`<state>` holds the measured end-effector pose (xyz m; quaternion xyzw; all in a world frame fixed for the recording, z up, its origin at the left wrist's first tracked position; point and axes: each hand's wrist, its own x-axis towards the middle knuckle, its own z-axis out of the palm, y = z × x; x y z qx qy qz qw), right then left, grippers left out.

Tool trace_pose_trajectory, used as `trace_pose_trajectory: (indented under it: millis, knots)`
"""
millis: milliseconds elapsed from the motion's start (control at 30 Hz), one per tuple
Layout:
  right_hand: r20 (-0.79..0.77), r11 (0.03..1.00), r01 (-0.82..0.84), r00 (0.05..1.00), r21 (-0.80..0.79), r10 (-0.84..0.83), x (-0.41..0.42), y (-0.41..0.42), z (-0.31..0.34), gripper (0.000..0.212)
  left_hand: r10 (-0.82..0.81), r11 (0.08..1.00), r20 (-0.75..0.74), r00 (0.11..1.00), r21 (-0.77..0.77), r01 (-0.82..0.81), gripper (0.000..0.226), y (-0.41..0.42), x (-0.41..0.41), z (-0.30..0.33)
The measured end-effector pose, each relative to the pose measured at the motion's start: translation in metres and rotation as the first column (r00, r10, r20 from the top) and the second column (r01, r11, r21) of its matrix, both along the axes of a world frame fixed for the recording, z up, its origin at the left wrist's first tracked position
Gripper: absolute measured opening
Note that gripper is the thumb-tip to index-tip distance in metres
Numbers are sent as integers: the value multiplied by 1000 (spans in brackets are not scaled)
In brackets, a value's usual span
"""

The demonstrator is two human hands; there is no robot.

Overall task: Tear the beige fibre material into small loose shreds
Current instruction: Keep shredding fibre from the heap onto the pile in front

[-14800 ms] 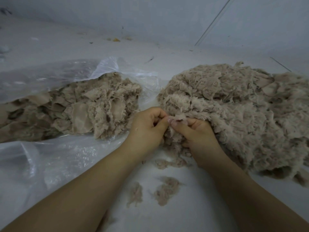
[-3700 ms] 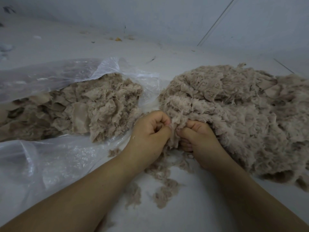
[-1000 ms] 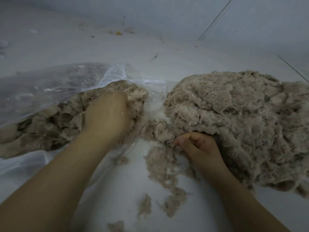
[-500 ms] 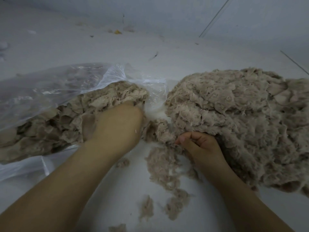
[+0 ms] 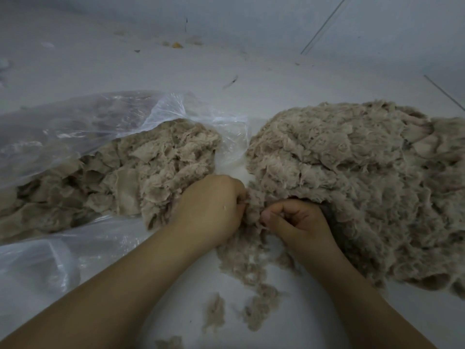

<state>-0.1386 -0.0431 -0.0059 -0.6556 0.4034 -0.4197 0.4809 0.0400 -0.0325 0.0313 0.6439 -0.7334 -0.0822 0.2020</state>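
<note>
Between two fluffy beige heaps, both hands, left hand and right hand, pinch a frayed fibre clump.

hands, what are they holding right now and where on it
Both the left hand and right hand pinch a small clump of beige fibre between them, at the near edge of the big shredded pile.

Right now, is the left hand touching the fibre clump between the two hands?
Touching. The head view shows the left hand with its fingers curled into the fibre clump, with no gap; the right hand pinches it too.
</note>
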Motion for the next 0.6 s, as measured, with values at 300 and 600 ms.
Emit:
trace_pose_trajectory:
  millis: [300, 600]
  knots:
    - [187, 978, 21, 981, 208, -60, 5, -6, 1, 22, -101, 993, -371, 923, -99, 69, 12, 11, -16, -12]
    - [-106, 972, 157, 985, 173, -140, 3, -16, -7, 23, 126, 983, -679, 723, -10, -181, 23, 11, -5, -11]
